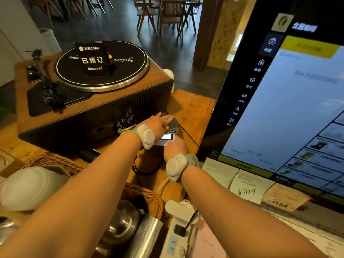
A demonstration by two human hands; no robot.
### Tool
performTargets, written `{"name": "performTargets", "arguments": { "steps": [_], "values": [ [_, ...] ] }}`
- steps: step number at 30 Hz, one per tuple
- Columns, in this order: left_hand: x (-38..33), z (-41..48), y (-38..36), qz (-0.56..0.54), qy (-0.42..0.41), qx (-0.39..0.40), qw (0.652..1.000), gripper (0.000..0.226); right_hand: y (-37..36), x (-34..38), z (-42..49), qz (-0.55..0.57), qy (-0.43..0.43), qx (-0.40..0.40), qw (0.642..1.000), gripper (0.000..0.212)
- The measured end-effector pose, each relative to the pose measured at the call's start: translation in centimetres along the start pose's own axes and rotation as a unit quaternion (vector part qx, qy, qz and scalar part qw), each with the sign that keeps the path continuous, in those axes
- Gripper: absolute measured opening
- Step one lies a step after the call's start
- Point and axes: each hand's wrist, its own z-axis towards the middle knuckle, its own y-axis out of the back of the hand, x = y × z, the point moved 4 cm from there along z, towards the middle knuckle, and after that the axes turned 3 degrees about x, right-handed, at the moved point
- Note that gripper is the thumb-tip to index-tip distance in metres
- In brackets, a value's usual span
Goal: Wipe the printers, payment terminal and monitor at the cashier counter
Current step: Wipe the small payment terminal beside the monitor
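Observation:
A small white payment terminal [166, 138] with a lit screen sits on the wooden counter [193, 108], mostly hidden by my wrists. My left hand [158, 122] lies flat on a folded grey cloth [174, 125] just behind the terminal, pressing it down. My right hand [175, 147] grips the terminal's near right side. The large monitor [290, 101] fills the right of the view with its screen lit. No printer can be made out.
A wooden record player [93, 94] with a black Reserved sign [93, 60] stands left of the terminal. A wicker basket [145, 196] with metal ware and a white power strip [178, 229] lie near me. Sticky notes [243, 185] hang on the monitor's lower edge. Black cables run across the counter.

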Motion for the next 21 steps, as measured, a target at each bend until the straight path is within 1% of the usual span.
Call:
{"name": "performTargets", "arguments": {
  "steps": [2, 3, 4, 6, 8, 10, 11, 12, 14, 16, 18, 21],
  "values": [
    [-0.4, -0.9, -0.8, 0.052, 0.003, 0.033, 0.998, 0.058, 0.4, 0.1, -0.3, 0.016, 0.013, -0.006, 1.000, 0.029],
    [-0.4, -1.8, -1.2, 0.047, -0.002, 0.031, 0.998, 0.058, 0.6, 0.2, -0.5, 0.021, 0.024, -0.008, 0.999, 0.030],
    [-0.6, -2.6, -1.3, 0.018, -0.014, 0.019, 1.000, 0.058, 0.7, 0.2, -0.5, 0.020, 0.026, -0.010, 0.999, 0.031],
    [-1.1, -4.5, -1.5, -0.011, -0.022, -0.004, 1.000, 0.058, 0.8, 0.2, -0.7, 0.007, 0.017, -0.007, 1.000, 0.032],
    [-1.2, -5.2, -1.3, 0.011, -0.008, -0.015, 1.000, 0.052, 0.7, 0.2, -0.8, 0.018, 0.023, -0.007, 1.000, 0.033],
    [-1.6, -4.7, -0.7, 0.076, 0.008, 0.001, 0.997, 0.048, 0.5, 0.1, -0.8, 0.042, 0.028, -0.003, 0.999, 0.032],
    [-1.9, -4.4, -0.5, 0.110, 0.021, 0.012, 0.994, 0.051, 0.4, 0.0, -0.9, 0.047, 0.021, -0.002, 0.999, 0.030],
    [-2.2, -4.3, -0.5, 0.120, 0.031, 0.021, 0.992, 0.055, 0.3, -0.1, -1.0, 0.054, 0.013, 0.001, 0.998, 0.030],
    [-2.9, -4.0, -0.4, 0.112, 0.029, 0.019, 0.993, 0.063, 0.2, -0.1, -0.8, 0.072, 0.006, 0.005, 0.997, 0.033],
    [-3.3, -4.6, -0.5, 0.097, 0.006, 0.014, 0.995, 0.067, 0.3, -0.2, -1.0, 0.072, 0.006, 0.005, 0.997, 0.034],
    [-3.5, -5.8, -0.4, 0.092, -0.015, 0.003, 0.996, 0.065, 0.4, -0.3, -1.1, 0.077, 0.021, -0.009, 0.997, 0.034],
    [-3.4, -7.5, -0.2, 0.113, -0.005, -0.020, 0.993, 0.052, 0.6, -0.5, -1.5, 0.097, 0.022, -0.043, 0.994, 0.033]
  ]
}}
